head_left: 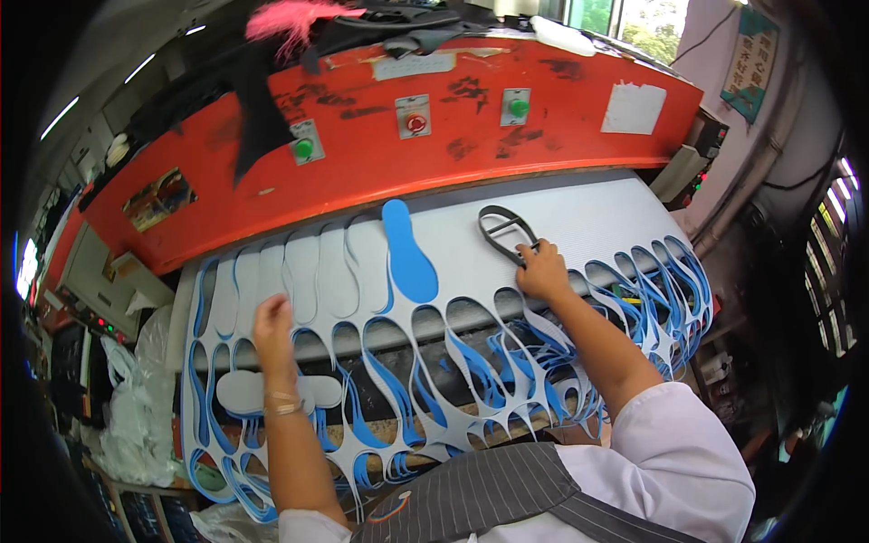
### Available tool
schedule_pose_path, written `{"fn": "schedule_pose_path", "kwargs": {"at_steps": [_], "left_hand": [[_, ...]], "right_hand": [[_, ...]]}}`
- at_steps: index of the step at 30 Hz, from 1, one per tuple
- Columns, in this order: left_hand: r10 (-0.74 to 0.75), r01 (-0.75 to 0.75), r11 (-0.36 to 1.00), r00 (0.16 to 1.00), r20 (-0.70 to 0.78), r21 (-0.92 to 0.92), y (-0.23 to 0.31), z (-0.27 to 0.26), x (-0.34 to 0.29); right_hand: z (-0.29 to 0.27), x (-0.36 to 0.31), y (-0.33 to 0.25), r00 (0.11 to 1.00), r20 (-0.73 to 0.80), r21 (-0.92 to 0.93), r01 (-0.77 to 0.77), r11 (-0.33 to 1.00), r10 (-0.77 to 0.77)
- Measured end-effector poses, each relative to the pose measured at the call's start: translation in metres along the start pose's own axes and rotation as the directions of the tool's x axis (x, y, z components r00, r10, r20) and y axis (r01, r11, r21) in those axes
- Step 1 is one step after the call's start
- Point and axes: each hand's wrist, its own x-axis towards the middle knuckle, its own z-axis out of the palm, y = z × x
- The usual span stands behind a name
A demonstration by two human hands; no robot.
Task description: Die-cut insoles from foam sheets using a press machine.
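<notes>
Left hand (272,324) rests spread on the cut white-and-blue foam sheet (425,398). Right hand (541,270), farther, grips the dark sole-shaped die (503,231) beside a blue insole (407,253). Beyond, the orange press (380,145) bears pale rectangular labels (634,108).

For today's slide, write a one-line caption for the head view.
Right hand grips a dark cutting die on a sole-punched foam sheet; left hand rests on the cut-outs.
</notes>
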Motion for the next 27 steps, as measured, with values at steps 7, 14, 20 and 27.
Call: {"fn": "schedule_pose_path", "kwargs": {"at_steps": [7, 14, 20, 27], "left_hand": [[-0.197, 0.179, 0.979, 0.957, 0.213, 0.100, -0.082, 0.159, 0.101], [-0.307, 0.280, 0.604, 0.946, -0.106, 0.746, -0.064, 0.262, 0.119], [0.308, -0.300, 0.940, 0.951, -0.024, 0.162, -0.025, 0.231, 0.061], [0.445, -0.451, 0.892, 0.889, -0.104, -0.034, 0.114, 0.118, -0.056]], "right_hand": [[-0.006, 0.009, -0.018, 1.000, 0.009, 0.018, 0.001, 1.000, -0.002], [-0.012, 0.005, -0.004, 0.983, 0.172, 0.023, -0.074, 0.997, 0.069], [-0.008, -0.012, -0.006, 0.992, 0.107, 0.041, -0.079, 0.996, 0.074], [-0.034, -0.039, 0.046, 0.998, 0.055, -0.121, 0.019, 0.992, -0.013]]}}
